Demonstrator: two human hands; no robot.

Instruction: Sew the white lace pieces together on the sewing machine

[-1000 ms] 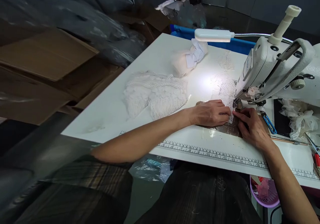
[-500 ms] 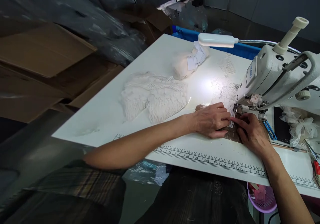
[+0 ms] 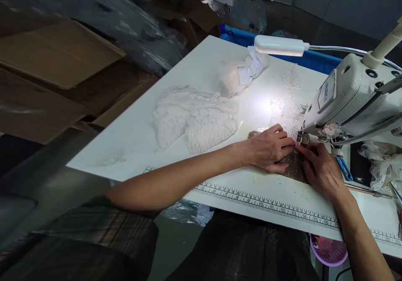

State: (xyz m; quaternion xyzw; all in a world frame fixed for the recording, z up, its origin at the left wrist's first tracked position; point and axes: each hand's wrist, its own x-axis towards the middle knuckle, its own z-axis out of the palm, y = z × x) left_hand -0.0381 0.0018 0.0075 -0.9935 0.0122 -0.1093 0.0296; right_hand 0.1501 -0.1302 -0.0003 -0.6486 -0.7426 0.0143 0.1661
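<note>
My left hand (image 3: 269,149) lies on the white table (image 3: 132,138) with its fingers pressed together on a strip of white lace trim (image 3: 290,117) just in front of the presser foot (image 3: 303,138). My right hand (image 3: 318,168) pinches the same lace right at the foot from the near side. The lace runs out behind the needle under the head of the white sewing machine (image 3: 354,101). Both hands' fingertips almost meet at the foot.
A heap of white lace (image 3: 194,117) lies at the table's middle, a wrapped bundle (image 3: 238,76) behind it. A lamp (image 3: 279,45) shines down. Blue snips (image 3: 344,168), more lace (image 3: 383,163), a printed ruler (image 3: 266,201), a purple basket (image 3: 329,251) and cardboard boxes (image 3: 56,59) surround the table.
The view has shifted a little right and down. Both hands stay at the presser foot, and less of the lace shows in front of it than before.
</note>
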